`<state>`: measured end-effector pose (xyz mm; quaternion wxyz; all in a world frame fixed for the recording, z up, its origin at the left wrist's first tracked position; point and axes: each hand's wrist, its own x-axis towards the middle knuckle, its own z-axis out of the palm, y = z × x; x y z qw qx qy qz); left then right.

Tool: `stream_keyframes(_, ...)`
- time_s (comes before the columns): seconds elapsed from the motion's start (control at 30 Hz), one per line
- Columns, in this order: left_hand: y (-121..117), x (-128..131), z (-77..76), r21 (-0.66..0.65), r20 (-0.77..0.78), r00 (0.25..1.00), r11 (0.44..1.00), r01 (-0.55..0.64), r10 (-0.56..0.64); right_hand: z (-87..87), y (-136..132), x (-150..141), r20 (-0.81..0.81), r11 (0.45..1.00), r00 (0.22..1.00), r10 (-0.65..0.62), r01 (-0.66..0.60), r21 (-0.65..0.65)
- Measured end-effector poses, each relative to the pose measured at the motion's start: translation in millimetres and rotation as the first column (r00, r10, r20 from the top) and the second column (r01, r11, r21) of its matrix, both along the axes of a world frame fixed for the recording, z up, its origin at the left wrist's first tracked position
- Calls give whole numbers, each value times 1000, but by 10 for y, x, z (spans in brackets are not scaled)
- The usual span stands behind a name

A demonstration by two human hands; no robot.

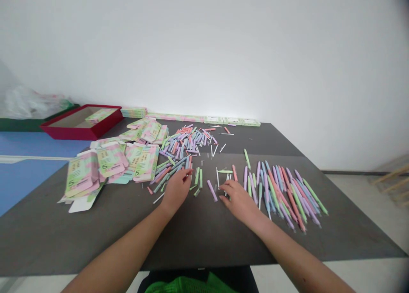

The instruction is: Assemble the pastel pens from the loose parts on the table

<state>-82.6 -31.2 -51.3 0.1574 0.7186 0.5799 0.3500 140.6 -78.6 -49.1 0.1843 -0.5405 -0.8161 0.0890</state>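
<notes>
My left hand (177, 188) is at the near edge of a heap of pastel pen barrels (169, 170), its fingers curled together; whatever may be in them is hidden. Beside its fingertips lie short green pen pieces (200, 178). My right hand (239, 200) hovers low over the table, thumb and fingers apart, close to thin white pen refills (227, 183). Between both hands rests a purple pen piece (211, 190). A coral pen piece (234, 172) lies just beyond my right hand. To its right, several long pastel pens (284, 195) are spread side by side.
Printed flat boxes (111, 158) overlap on the dark table (204, 237) at left. More small pen parts (191, 138) are heaped farther back. A red box (79, 131) stands far left, near a plastic bag (28, 103). Packs (223, 120) line the white wall.
</notes>
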Motion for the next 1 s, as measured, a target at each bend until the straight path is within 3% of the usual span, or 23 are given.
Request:
stream_keyframes(0.3, 205, -276, 67, -42, 58, 982, 984, -175, 177, 213, 397, -385, 146, 989, 987, -63, 82, -125)
stream_keyframes(0.57, 290, -392, 55, -34, 85, 963, 967, -253, 255, 130, 863, -795, 178, 992, 981, 79, -59, -114)
stream_keyframes(0.83, 299, -399, 32, -54, 134, 955, 965, -258, 263, 54, 861, -1034, 224, 975, 953, 203, -175, -136)
stream_keyframes(1.0, 315, -414, -6, -54, 115, 958, 964, -259, 264, 53, 878, -928, 263, 981, 951, 162, -127, -148)
